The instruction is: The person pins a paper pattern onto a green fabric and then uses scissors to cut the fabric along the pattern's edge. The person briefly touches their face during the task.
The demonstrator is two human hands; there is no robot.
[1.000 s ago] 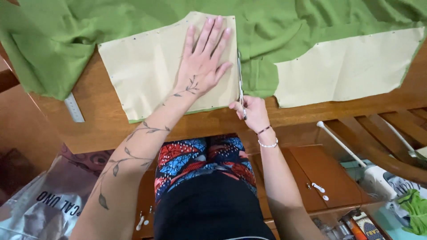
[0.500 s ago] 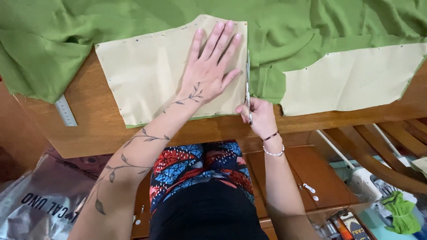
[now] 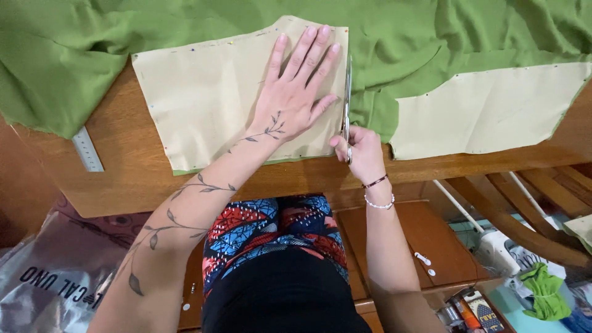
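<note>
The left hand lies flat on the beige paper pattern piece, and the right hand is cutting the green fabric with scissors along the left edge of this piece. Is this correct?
Not quite. The head view shows the silver metal scissors running along the right edge of the beige paper pattern piece, not the left. The rest holds: the left hand lies flat on that piece, and the right hand cuts the green fabric with the scissors.

Left hand (image 3: pixel 295 98) flat, fingers spread, palm down — forearm angled up from lower left. Right hand (image 3: pixel 359 148) fisted at the counter's near edge — wrist straight.
</note>
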